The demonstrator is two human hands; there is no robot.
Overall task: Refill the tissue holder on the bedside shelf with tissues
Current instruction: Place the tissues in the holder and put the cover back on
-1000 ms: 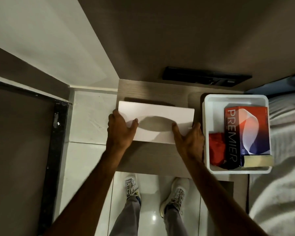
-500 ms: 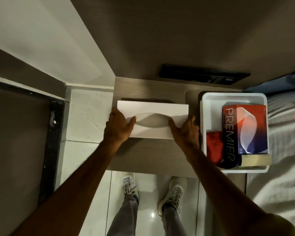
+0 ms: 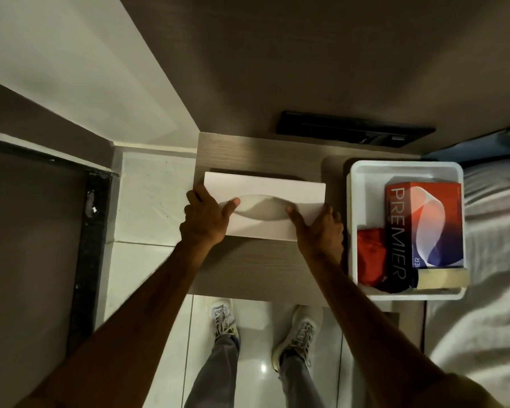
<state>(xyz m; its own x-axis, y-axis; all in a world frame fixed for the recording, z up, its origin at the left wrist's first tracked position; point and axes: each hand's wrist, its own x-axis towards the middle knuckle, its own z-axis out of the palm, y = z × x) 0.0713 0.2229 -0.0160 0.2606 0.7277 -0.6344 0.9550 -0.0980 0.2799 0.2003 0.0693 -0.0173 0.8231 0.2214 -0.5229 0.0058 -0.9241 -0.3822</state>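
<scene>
A white tissue holder (image 3: 277,189) with an oval slot in its top lies on the wooden bedside shelf (image 3: 256,269). My left hand (image 3: 205,219) grips its left end, thumb at the slot's edge. Gripping the right end is my right hand (image 3: 318,231), its thumb also resting on the top. No tissue shows in the slot. To the right, a red and blue tissue box (image 3: 424,228) marked PREMIER lies in a white tray (image 3: 352,207).
The tray also holds a red cloth (image 3: 371,254) and a pale yellow block (image 3: 442,278). A black socket panel (image 3: 354,132) sits on the wall behind. White bedding (image 3: 489,290) lies to the right. White floor tiles and my shoes are below.
Both hands stay on the holder. The holder has shifted a little toward the wall and now lies squarer to the shelf.
</scene>
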